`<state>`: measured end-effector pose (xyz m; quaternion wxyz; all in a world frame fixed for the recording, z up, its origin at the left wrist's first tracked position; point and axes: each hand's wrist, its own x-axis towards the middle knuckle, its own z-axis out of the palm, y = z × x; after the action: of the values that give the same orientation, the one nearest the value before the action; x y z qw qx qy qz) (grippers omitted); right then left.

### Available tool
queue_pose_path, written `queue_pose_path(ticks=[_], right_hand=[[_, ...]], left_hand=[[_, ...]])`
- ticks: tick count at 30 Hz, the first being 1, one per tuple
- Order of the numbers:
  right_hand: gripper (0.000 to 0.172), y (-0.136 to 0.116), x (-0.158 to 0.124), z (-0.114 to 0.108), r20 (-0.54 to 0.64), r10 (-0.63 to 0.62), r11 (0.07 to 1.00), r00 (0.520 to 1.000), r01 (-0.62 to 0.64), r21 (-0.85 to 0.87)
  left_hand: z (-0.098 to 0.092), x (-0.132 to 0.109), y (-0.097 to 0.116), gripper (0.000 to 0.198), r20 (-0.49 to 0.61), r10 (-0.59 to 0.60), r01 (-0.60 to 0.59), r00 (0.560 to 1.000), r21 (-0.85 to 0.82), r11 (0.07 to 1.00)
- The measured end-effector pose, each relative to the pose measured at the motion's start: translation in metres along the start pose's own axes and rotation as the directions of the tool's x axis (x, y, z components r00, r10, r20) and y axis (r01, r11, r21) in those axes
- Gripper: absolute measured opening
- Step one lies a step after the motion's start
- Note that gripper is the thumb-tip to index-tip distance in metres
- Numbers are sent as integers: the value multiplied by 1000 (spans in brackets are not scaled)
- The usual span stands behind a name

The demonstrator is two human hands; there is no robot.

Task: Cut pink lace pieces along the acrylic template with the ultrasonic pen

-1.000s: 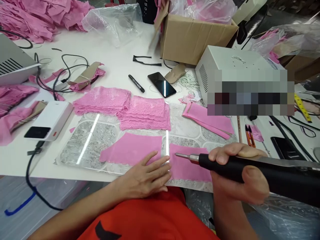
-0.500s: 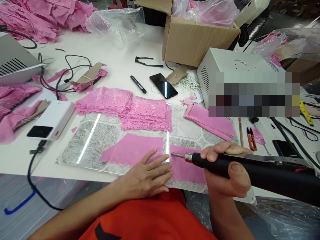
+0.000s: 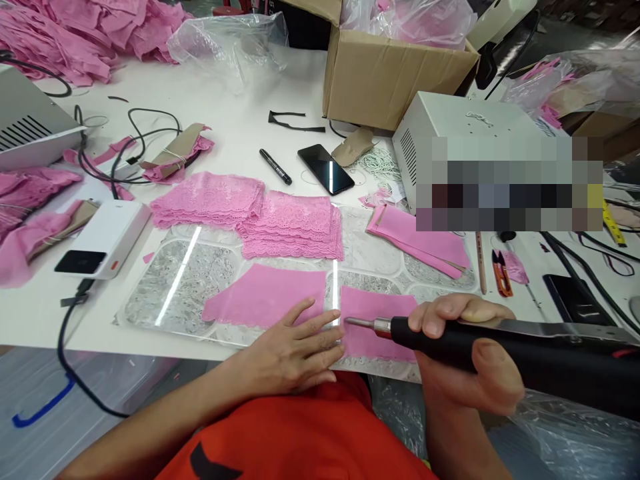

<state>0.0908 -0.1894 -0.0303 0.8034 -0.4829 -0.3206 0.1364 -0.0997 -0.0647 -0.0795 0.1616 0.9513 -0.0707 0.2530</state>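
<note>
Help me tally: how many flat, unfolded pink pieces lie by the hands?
2: the left piece, partly covered by the left hand, and the right piece, partly behind the black tool. More layers could be hidden.

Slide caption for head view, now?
Right hand grips a black metal-tipped tool over one pink fabric piece; left hand spread partly over another piece.

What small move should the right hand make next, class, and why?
Perhaps bring the metal tip lightly against the right-hand pink piece, if not touching already. The right hand grips the black tool, whose tip appears just inside that piece's left edge, while the left hand lies close by, fingers spread; contact can't be judged from this view.
</note>
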Motion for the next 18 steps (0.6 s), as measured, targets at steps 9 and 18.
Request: queue_pose_path(ticks=[9, 18], right_hand=[[11, 0, -8, -2, 24, 33, 999, 999, -33, 17], [15, -3, -8, -5, -55, -31, 995, 998, 25, -98]], left_hand=[[-2, 0, 1, 26, 34, -6, 6, 999, -11, 1000], [-8, 1, 2, 25, 35, -5, 7, 999, -56, 998]])
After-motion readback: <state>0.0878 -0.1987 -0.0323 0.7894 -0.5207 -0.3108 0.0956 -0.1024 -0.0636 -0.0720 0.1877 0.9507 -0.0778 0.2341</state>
